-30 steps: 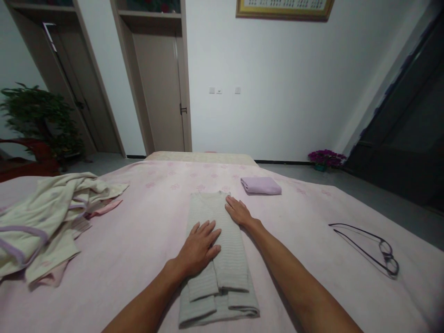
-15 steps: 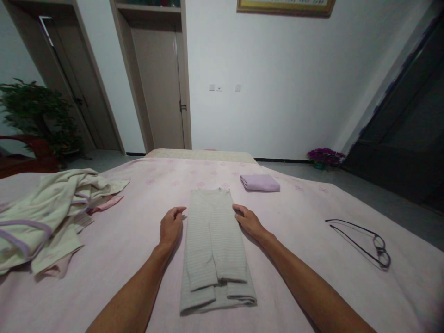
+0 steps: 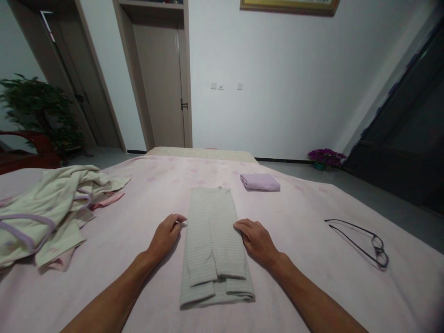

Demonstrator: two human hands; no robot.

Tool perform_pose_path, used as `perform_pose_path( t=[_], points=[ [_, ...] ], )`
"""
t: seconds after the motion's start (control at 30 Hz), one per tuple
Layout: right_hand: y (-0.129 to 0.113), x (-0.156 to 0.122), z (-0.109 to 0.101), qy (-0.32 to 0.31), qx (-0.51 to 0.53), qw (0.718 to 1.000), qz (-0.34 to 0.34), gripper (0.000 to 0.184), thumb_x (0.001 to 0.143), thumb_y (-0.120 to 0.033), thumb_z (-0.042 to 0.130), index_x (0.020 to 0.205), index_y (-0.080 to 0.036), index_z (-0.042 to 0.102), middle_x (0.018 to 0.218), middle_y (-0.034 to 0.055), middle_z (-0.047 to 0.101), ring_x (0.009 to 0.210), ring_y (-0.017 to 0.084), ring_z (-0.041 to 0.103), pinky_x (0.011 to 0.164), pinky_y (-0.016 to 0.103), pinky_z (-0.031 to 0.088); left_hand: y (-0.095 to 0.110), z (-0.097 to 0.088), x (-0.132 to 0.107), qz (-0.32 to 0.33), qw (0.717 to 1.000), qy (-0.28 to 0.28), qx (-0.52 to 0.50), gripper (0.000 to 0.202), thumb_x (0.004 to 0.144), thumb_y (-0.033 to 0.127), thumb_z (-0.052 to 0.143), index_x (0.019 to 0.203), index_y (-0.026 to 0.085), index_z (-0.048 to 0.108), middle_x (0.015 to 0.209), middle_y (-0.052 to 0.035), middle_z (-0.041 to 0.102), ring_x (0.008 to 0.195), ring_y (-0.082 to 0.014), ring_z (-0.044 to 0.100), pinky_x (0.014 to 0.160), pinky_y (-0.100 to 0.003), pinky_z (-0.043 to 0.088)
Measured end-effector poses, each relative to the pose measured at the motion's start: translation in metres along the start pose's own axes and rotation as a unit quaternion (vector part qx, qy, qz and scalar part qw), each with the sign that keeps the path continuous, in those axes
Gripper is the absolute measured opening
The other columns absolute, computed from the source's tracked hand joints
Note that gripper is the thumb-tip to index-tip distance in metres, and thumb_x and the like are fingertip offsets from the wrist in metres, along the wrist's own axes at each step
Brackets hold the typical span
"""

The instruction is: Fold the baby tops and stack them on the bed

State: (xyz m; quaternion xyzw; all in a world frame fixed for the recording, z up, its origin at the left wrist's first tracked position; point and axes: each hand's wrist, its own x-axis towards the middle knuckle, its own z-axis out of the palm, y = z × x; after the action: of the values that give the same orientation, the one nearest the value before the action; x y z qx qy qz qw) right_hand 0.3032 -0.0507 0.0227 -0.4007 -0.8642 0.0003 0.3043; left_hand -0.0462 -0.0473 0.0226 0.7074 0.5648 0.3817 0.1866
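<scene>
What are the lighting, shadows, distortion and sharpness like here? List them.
Head view: dim light, darkest at far right; head view: soft shadows beside left hand and right hand; head view: left door leans, likely wide-angle distortion; head view: stripes on shirt read clearly, while plant looks soft.

Left hand point(image 3: 168, 236): fingers loosely bent, tips turned inward.
Right hand point(image 3: 256, 239): turned inward opposite, fingers curved, thumb hidden.
Forearms point(image 3: 308, 291): both stretched forward, angled inward, set well apart.
</scene>
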Motion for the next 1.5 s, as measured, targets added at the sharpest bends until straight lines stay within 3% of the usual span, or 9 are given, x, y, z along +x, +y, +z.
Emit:
perform_pose_path(
  t=[0.17, 0.4, 0.67, 0.83, 1.03, 1.13, 1.27, 1.4, 1.5],
  points=[
    [-0.001, 0.001, -0.003, -0.013, 0.041, 0.998, -0.035, 0.034, 0.094, -0.011, 0.047, 0.119, -0.025, 0.066, 0.111, 0.0082, 0.069, 0.099, 0.020, 0.064, 0.086, 0.036, 0.052, -0.004, -0.019, -0.004, 0.058, 0.989, -0.135, -0.035, 0.026, 0.083, 0.020, 0.048, 0.102, 0.021, 0.066, 0.098, -0.0042, 0.068, 0.090, -0.0186, 0.063, 0.085, -0.032, 0.050],
    [0.001, 0.002, -0.007, -0.027, 0.108, 0.992, -0.061, 0.039, 0.093, -0.010, 0.045, 0.123, -0.027, 0.065, 0.119, 0.0073, 0.068, 0.106, 0.019, 0.065, 0.092, 0.036, 0.054, 0.007, -0.022, -0.005, 0.139, 0.972, -0.179, -0.056, 0.028, 0.083, 0.016, 0.051, 0.107, 0.023, 0.065, 0.113, -0.0075, 0.061, 0.100, -0.0173, 0.059, 0.089, -0.030, 0.049],
    [0.005, -0.002, -0.017, -0.094, 0.102, 0.988, -0.069, 0.057, 0.080, -0.003, 0.050, 0.132, -0.027, 0.060, 0.132, 0.0065, 0.064, 0.120, 0.021, 0.059, 0.104, 0.043, 0.048, 0.002, -0.025, -0.008, 0.111, 0.955, -0.260, -0.087, 0.029, 0.083, 0.028, 0.063, 0.111, 0.024, 0.067, 0.133, -0.0083, 0.052, 0.092, -0.0151, 0.059, 0.085, -0.029, 0.051],
    [0.007, -0.005, -0.023, -0.115, 0.114, 0.984, -0.068, 0.056, 0.085, -0.011, 0.054, 0.137, -0.029, 0.056, 0.138, 0.0068, 0.060, 0.126, 0.021, 0.056, 0.108, 0.044, 0.045, 0.006, -0.028, -0.008, 0.104, 0.958, -0.263, -0.047, 0.029, 0.083, 0.032, 0.066, 0.111, 0.026, 0.069, 0.141, -0.0074, 0.047, 0.093, -0.0161, 0.059, 0.086, -0.030, 0.052],
    [0.006, -0.008, -0.024, -0.127, 0.100, 0.985, -0.065, 0.058, 0.083, -0.013, 0.057, 0.139, -0.029, 0.055, 0.143, 0.0068, 0.056, 0.130, 0.023, 0.053, 0.109, 0.046, 0.043, 0.006, -0.027, -0.007, 0.108, 0.957, -0.269, -0.027, 0.036, 0.077, 0.024, 0.072, 0.113, 0.026, 0.070, 0.152, -0.0085, 0.035, 0.117, -0.0238, 0.055, 0.094, -0.031, 0.048],
    [0.004, -0.007, -0.023, -0.113, 0.101, 0.986, -0.070, 0.057, 0.084, -0.012, 0.055, 0.137, -0.029, 0.056, 0.141, 0.0071, 0.058, 0.128, 0.022, 0.055, 0.109, 0.046, 0.044, 0.008, -0.026, -0.008, 0.116, 0.958, -0.262, -0.022, 0.034, 0.078, 0.027, 0.074, 0.112, 0.026, 0.072, 0.154, -0.0095, 0.033, 0.112, -0.0229, 0.059, 0.095, -0.032, 0.048],
    [0.002, -0.004, -0.021, -0.094, 0.086, 0.987, -0.095, 0.051, 0.087, -0.012, 0.054, 0.134, -0.028, 0.058, 0.137, 0.0079, 0.061, 0.123, 0.022, 0.058, 0.105, 0.044, 0.046, 0.017, -0.025, -0.010, 0.141, 0.962, -0.234, 0.001, 0.022, 0.083, 0.030, 0.070, 0.104, 0.025, 0.075, 0.152, -0.0104, 0.039, 0.101, -0.0204, 0.064, 0.093, -0.034, 0.050],
    [0.001, -0.003, -0.021, -0.089, 0.060, 0.988, -0.107, 0.046, 0.089, -0.015, 0.055, 0.133, -0.026, 0.058, 0.134, 0.0097, 0.063, 0.118, 0.023, 0.060, 0.100, 0.043, 0.047, 0.022, -0.021, -0.013, 0.144, 0.959, -0.243, 0.008, 0.017, 0.088, 0.030, 0.063, 0.100, 0.026, 0.075, 0.143, -0.0084, 0.050, 0.089, -0.0153, 0.065, 0.080, -0.027, 0.052],
    [-0.002, -0.002, -0.023, -0.089, 0.053, 0.989, -0.105, 0.044, 0.089, -0.016, 0.054, 0.131, -0.025, 0.060, 0.132, 0.0098, 0.064, 0.117, 0.024, 0.060, 0.098, 0.042, 0.046, 0.022, -0.018, -0.015, 0.134, 0.960, -0.244, -0.015, 0.020, 0.087, 0.024, 0.059, 0.099, 0.025, 0.075, 0.132, -0.0072, 0.058, 0.091, -0.0150, 0.065, 0.077, -0.024, 0.052]
  ],
)
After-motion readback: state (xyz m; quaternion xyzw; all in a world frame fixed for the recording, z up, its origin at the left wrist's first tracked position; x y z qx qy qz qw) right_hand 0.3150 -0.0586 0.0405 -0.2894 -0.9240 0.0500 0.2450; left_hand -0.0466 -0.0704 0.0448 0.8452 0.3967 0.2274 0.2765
